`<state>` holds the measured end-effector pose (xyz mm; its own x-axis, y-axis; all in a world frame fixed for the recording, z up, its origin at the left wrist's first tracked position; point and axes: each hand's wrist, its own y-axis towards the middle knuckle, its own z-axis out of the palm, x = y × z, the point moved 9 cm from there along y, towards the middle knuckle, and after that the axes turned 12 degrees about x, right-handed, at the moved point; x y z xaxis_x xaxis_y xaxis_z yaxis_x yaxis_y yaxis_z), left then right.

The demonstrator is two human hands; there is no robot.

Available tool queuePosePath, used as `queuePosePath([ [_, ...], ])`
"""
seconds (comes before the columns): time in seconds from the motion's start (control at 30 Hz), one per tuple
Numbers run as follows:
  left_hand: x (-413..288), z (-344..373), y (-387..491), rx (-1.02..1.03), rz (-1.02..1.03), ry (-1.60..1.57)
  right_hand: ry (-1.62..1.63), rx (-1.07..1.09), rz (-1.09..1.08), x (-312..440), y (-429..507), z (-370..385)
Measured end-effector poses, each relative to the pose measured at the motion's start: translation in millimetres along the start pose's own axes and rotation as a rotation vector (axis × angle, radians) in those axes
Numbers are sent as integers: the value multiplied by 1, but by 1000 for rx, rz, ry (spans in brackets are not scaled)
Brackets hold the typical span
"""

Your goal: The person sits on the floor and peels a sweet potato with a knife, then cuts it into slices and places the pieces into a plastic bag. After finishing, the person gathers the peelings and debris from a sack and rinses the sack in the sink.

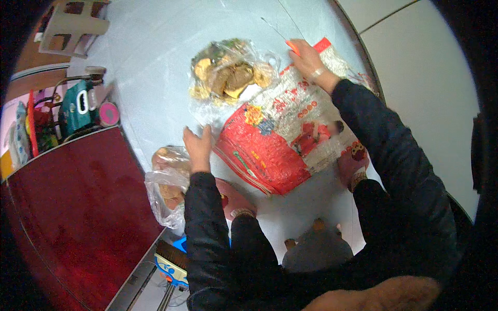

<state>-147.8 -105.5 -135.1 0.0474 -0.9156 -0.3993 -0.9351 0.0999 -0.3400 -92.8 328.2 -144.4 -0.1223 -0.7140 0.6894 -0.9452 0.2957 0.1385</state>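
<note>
My right hand [307, 58] grips an orange-handled tool [292, 48] near the top edge of a red and white printed woven sack [268, 155]. A thin dark strand runs up and left from that tool; its working end is too fine to make out. The sack lies flat on the pale floor between my feet. To its upper left sits a clear plastic bag [229, 79] with yellowish and brown pieces inside. My left hand [199, 147] hovers below that bag, thumb and finger apart. Beside my left wrist rests another clear plastic bag [167, 190] with tan contents.
Dark red panel [78, 217] on the left, with a broom [171, 264] at its lower end. A teal object [76, 105] and a pink round item [109, 114] stand beyond it. Upper left is a pale plastic stool [76, 29]. A white panel [424, 77] borders the right.
</note>
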Motion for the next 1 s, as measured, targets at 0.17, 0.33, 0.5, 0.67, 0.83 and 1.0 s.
queuePosePath([
  [0.17, 7, 25, 44, 4, -131, -42, 302, 246, 464, -35, 31, 73],
  [0.33, -5, 22, 40, 4, 14, -581, 528, 446, 392, 13, 30, 86],
  [0.5, -48, -44, 15, -139, 227, -1048, 539, 156, 100, 77, 56, 4],
  [0.67, -89, -81, -1, -117, 113, -1204, 340, 127, -26, 135, 49, -42],
  [0.83, -70, -71, -31, -192, 100, -1217, 601, -59, 14, 98, -6, -54],
  [1.0, -39, 32, -75, 131, 32, -460, 413, 169, 659, -16, -140, -9],
])
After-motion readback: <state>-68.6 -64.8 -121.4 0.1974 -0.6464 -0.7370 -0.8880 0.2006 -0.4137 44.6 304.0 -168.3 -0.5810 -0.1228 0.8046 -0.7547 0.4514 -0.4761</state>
